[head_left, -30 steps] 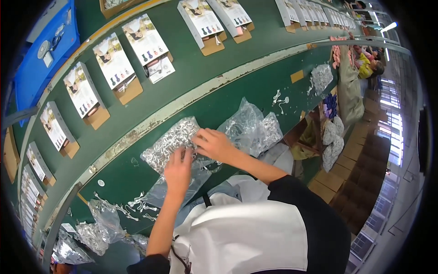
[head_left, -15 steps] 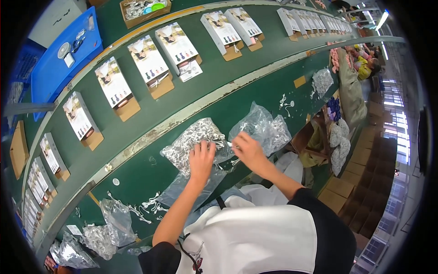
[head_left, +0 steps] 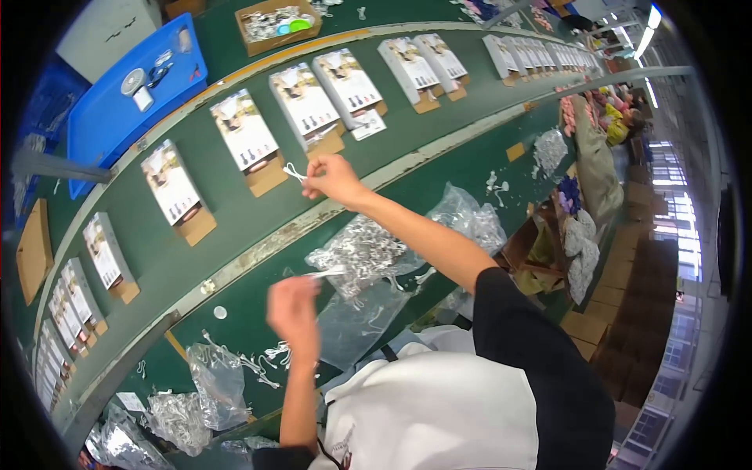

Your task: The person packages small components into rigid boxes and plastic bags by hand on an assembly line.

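My right hand [head_left: 333, 180] reaches over the belt's near rail, its fingers closed on a looped white cable [head_left: 294, 171]. Just beyond it stand the lower ends of open printed boxes. Lower down, my left hand [head_left: 293, 305] is blurred by motion, its fingers curled, and a white cable [head_left: 329, 272] sticks out from them to the right. Between my arms, a clear bag heaped with white cables [head_left: 364, 251] lies on the green bench, partly under my right forearm.
White printed boxes [head_left: 243, 133] with brown flaps line the green belt [head_left: 227, 215]. Beyond it are a blue tray [head_left: 102, 129] holding a small fan and a carton [head_left: 278, 43] of small parts. More bagged cables [head_left: 176, 419] and loose cables [head_left: 262, 364] lie at the lower left.
My right hand has gone from the cable bag up and left to the belt with a cable. My left hand has left the pile, moving down and left. The boxes have shifted rightward.
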Tool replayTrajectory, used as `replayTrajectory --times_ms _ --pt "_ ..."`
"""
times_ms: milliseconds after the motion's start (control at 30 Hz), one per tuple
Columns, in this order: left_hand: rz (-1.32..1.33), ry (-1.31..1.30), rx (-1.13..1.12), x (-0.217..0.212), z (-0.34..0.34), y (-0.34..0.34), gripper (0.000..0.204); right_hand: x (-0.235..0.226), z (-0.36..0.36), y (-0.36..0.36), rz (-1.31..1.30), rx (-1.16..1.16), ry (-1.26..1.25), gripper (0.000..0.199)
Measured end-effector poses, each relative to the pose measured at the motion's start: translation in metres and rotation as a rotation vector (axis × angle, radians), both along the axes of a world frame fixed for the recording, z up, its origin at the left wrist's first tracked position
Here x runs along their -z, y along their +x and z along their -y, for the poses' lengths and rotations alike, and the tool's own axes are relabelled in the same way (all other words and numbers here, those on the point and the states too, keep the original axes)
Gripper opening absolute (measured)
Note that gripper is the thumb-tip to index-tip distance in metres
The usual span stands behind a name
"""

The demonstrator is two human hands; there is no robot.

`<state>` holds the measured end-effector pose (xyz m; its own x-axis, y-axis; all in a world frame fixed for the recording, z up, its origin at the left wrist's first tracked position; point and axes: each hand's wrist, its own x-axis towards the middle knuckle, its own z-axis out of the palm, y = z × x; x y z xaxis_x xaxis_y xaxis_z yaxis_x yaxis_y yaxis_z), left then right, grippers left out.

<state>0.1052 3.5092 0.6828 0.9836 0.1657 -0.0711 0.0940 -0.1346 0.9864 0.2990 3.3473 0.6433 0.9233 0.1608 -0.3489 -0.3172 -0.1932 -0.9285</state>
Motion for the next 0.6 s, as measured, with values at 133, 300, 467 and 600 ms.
replayTrajectory --times_ms 133,300,467,600 --pt "-0.028 -0.254 -0.633 0.063 -0.145 0.010 0.019 0.102 -0.037 0.042 0.288 0.236 -0.476 0.017" --pt "0.090 -0.261 -1.005 0.139 -0.278 0.041 0.021 0.124 -0.068 0.036 0.322 0.399 -0.042 0.017" --pt "0.138 -0.135 -1.386 0.167 -0.301 0.084 0.015 0.116 -0.038 0.024 0.297 0.416 -0.330 0.008" --pt "0.020 -0.244 -1.481 0.220 -0.314 0.109 0.016 0.125 -0.037 0.041 0.396 0.718 -0.442 0.009"
